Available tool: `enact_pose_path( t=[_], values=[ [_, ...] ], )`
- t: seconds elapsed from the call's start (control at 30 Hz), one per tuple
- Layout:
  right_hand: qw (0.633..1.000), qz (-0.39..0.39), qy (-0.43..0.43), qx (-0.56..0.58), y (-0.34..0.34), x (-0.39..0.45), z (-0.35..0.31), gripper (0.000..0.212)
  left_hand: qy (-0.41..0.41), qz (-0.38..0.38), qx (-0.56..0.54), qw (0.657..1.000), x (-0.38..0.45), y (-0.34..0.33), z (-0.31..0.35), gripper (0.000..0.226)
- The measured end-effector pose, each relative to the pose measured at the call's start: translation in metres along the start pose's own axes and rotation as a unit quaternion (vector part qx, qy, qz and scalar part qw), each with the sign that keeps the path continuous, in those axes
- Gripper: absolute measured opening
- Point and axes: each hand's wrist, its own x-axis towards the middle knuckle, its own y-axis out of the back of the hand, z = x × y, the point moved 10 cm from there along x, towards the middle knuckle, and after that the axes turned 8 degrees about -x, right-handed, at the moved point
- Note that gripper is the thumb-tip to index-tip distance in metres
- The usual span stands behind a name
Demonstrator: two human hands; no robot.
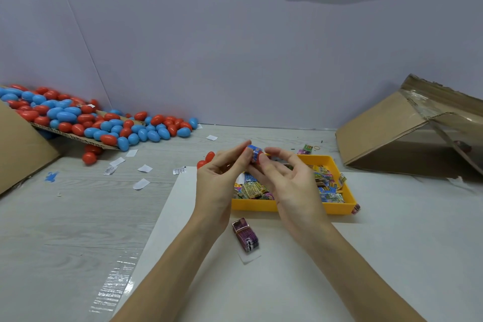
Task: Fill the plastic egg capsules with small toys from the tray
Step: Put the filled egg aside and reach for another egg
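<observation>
Both forearms reach toward twelve o'clock; the left hand [222, 172] and right hand [285, 178] together pinch a red egg capsule [254, 155] holding a blue toy packet above the yellow tray [337, 208]. Red and blue eggs [99, 123] heap at ten o'clock on the pale wood-grain table [78, 217], by lilac walls.

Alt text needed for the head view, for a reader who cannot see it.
Both hands, left hand and right hand, pinch a red capsule half with a blue toy packet in it above a yellow tray of packets. Red and blue eggs lie piled at far left.
</observation>
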Motion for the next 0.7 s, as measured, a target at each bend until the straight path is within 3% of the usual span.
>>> enact_pose_path(
  t=[0.17, 0.43, 0.6, 0.7],
  values=[
    [0.995, 0.047, 0.060, -0.061, 0.006, -0.005, -0.008, 0.016, 0.043, 0.005, -0.043, 0.998, -0.001, 0.002, -0.007, 0.032],
    [0.990, 0.045, 0.114, -0.064, 0.003, -0.005, -0.016, 0.013, 0.078, 0.009, -0.118, 0.990, 0.000, 0.000, -0.017, 0.033],
    [0.989, 0.042, 0.111, -0.084, 0.003, -0.003, -0.015, 0.015, 0.062, 0.020, -0.094, 0.993, 0.000, 0.004, -0.016, 0.043],
    [0.990, 0.038, 0.095, -0.092, 0.007, 0.000, -0.015, 0.017, 0.050, 0.021, -0.040, 0.998, 0.000, 0.006, -0.013, 0.037]
  ],
)
